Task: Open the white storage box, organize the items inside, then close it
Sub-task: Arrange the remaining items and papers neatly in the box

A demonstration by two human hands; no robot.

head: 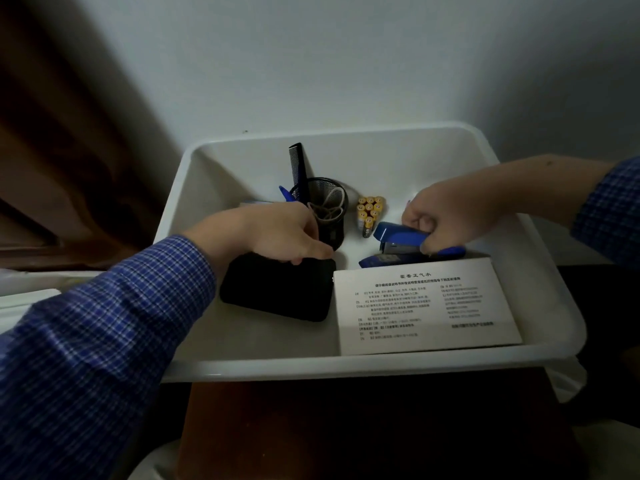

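Observation:
The white storage box stands open with no lid on it. Inside, my left hand rests on the far edge of a flat black case, fingers curled over it. My right hand grips a blue stapler. A black mesh cup holds a black comb, rubber bands and a blue pen. A cluster of yellow batteries stands between cup and stapler. A printed white medicine carton lies at the front right.
The box sits on a dark brown stand against a pale wall. A brown wooden panel runs along the left. White objects lie at the left edge beside my sleeve. A second blue item lies under the stapler.

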